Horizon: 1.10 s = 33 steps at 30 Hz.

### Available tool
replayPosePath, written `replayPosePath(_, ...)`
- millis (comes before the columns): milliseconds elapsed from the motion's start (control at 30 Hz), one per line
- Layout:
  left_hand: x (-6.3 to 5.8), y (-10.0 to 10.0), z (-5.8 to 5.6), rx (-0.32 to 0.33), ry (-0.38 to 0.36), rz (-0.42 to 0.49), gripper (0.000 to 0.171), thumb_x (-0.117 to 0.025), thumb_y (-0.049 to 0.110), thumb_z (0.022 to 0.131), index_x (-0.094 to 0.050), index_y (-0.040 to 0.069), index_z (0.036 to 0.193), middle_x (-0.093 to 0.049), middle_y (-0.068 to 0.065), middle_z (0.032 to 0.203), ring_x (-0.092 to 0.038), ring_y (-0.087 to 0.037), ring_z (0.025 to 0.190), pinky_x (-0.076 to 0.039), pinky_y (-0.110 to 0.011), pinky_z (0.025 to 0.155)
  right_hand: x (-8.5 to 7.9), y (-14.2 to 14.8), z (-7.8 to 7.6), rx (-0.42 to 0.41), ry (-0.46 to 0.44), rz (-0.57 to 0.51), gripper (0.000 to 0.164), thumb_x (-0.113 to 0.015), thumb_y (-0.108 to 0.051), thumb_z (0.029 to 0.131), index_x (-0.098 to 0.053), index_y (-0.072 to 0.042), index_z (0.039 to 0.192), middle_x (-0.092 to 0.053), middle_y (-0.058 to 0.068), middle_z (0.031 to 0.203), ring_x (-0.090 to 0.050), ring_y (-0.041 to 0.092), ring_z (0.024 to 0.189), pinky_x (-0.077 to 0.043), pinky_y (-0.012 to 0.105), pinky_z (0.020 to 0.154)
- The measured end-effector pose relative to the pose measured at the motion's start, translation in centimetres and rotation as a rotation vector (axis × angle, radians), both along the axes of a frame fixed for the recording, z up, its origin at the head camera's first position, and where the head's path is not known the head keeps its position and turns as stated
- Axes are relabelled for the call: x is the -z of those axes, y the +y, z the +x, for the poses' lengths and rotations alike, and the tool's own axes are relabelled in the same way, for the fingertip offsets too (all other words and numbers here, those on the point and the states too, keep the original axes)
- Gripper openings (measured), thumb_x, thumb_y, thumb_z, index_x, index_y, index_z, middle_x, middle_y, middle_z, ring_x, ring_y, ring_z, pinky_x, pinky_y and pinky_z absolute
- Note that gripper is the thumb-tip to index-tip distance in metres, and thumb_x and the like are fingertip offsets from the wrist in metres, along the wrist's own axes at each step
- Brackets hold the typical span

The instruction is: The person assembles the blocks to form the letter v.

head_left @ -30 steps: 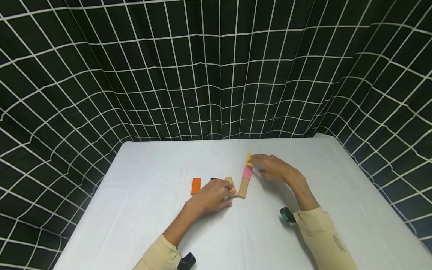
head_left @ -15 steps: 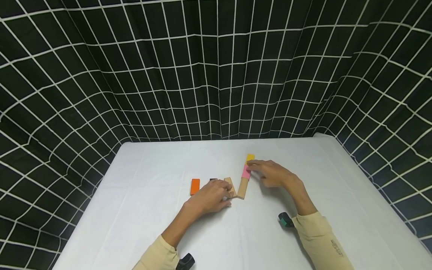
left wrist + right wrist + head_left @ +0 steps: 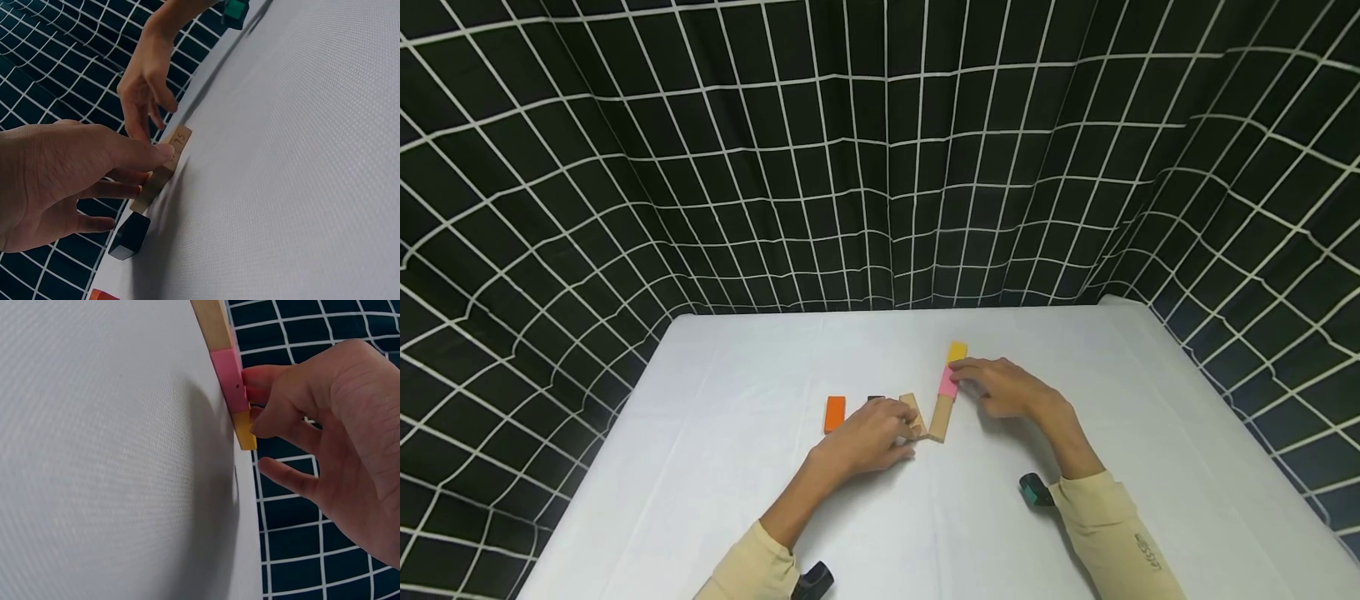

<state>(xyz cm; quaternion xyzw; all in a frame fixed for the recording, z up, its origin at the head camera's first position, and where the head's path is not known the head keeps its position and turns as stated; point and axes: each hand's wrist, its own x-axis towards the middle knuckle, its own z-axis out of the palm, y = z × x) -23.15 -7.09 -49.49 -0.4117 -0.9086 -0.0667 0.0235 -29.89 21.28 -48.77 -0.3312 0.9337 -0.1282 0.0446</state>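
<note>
My left hand (image 3: 867, 435) holds a wooden block (image 3: 910, 403), with the thumb on its near face in the left wrist view and the other fingers on the far side. Another wooden block (image 3: 941, 418) meets it at the near end, forming a V. Beyond that second block, a pink block (image 3: 948, 382) and a yellow block (image 3: 957, 352) continue the line end to end. My right hand (image 3: 1006, 389) touches the pink block with the index fingertip, fingers extended. Its thumb lies beside the yellow block in the right wrist view.
Left of the V lie a black block (image 3: 130, 236), partly hidden by my left hand in the head view, and an orange block (image 3: 835, 414). White cloth covers the table (image 3: 722, 500). A dark curtain (image 3: 820, 167) with white grid lines surrounds its back and sides.
My right hand has come nearer along the row, from the yellow block to the pink one, uncovering the yellow block. The left hand stays at the wooden blocks.
</note>
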Motion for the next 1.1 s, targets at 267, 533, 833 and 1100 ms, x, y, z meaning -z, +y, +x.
replayPosePath(267, -0.4, 0.2, -0.3, -0.009, -0.008, -0.027, 0.029, -0.075, 0.036, 0.097, -0.081, 0.019, 0.120, -0.072, 0.001, 0.133, -0.065, -0.017, 0.127, -0.047, -0.038, 0.120, -0.5, 0.2, -0.3, 0.006, -0.058, -0.040, 0.062, -0.051, 0.012, 0.078, -0.067, -0.003, 0.136, -0.058, 0.015, 0.152, -0.053, 0.043, 0.144, -0.041, 0.066, 0.119)
replayPosePath(533, -0.9, 0.2, -0.3, -0.008, -0.014, -0.078, 0.031, -0.072, 0.039, 0.098, -0.079, 0.024, 0.124, -0.070, 0.003, 0.139, -0.061, -0.015, 0.133, -0.047, -0.042, 0.120, -0.6, 0.1, -0.4, 0.011, -0.078, -0.056, 0.061, -0.050, 0.012, 0.079, -0.067, -0.001, 0.136, -0.058, 0.018, 0.152, -0.051, 0.044, 0.145, -0.039, 0.065, 0.120)
replayPosePath(833, -0.8, -0.1, -0.1, -0.011, -0.022, -0.076, 0.032, -0.071, 0.038, 0.099, -0.077, 0.025, 0.128, -0.068, 0.003, 0.142, -0.058, -0.013, 0.137, -0.047, -0.047, 0.119, -0.2, -0.1, -0.1, -0.002, -0.067, -0.067, 0.059, -0.052, 0.011, 0.078, -0.067, 0.000, 0.135, -0.059, 0.019, 0.151, -0.051, 0.046, 0.144, -0.039, 0.064, 0.121)
replayPosePath(1100, -2.1, -0.9, 0.0, -0.001, -0.008, -0.006, 0.025, -0.071, 0.033, 0.100, -0.078, 0.024, 0.123, -0.067, 0.001, 0.142, -0.057, -0.017, 0.140, -0.046, -0.052, 0.119, -0.1, -0.3, 0.0, 0.018, -0.082, -0.057, 0.059, -0.053, 0.009, 0.079, -0.068, -0.002, 0.135, -0.059, 0.019, 0.152, -0.050, 0.047, 0.144, -0.038, 0.065, 0.121)
